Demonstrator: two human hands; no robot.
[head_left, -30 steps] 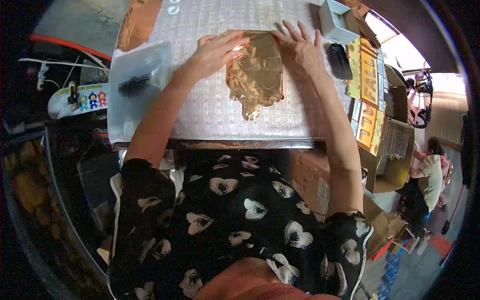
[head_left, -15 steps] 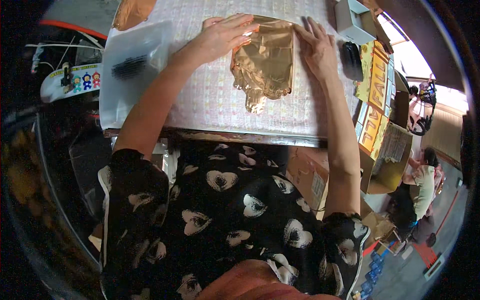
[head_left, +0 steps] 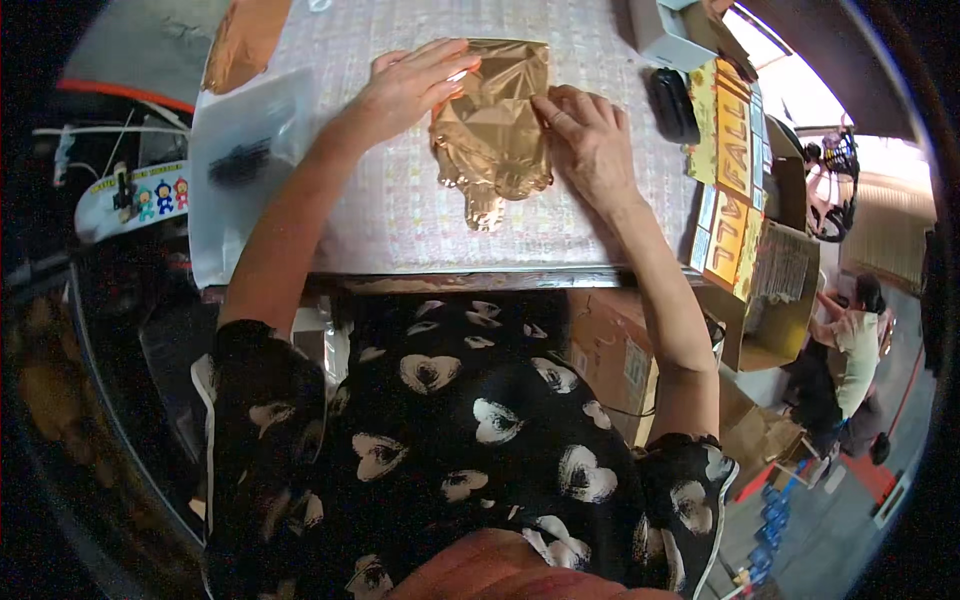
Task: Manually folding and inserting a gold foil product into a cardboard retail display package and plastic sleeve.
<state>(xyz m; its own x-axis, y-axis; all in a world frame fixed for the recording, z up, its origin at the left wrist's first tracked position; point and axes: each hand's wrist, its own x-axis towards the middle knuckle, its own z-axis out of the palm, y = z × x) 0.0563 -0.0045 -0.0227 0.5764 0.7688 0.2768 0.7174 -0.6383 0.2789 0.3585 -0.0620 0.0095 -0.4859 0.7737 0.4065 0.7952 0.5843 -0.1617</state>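
A gold foil balloon (head_left: 497, 115), flat and wrinkled, lies on the cloth-covered table (head_left: 390, 225), its crinkled lobes and short tail toward me. My left hand (head_left: 415, 88) rests on its upper left edge, fingers stretched out together and pressing down. At its right edge is my right hand (head_left: 590, 135), fingers curled in, with the thumb and forefinger pinching the foil's rim. The fingers cover parts of both side edges.
A clear plastic bag (head_left: 245, 165) lies at the table's left, below a copper-coloured foil piece (head_left: 245, 40). On the right are a black case (head_left: 673, 105), a white box (head_left: 672, 35) and a printed yellow-orange carton (head_left: 735, 170). Another person (head_left: 850, 345) sits at far right.
My right hand has curled its fingers and closed on the foil's right edge, where it lay flatter before. The left hand stays on the upper left edge. The whole view has shifted slightly.
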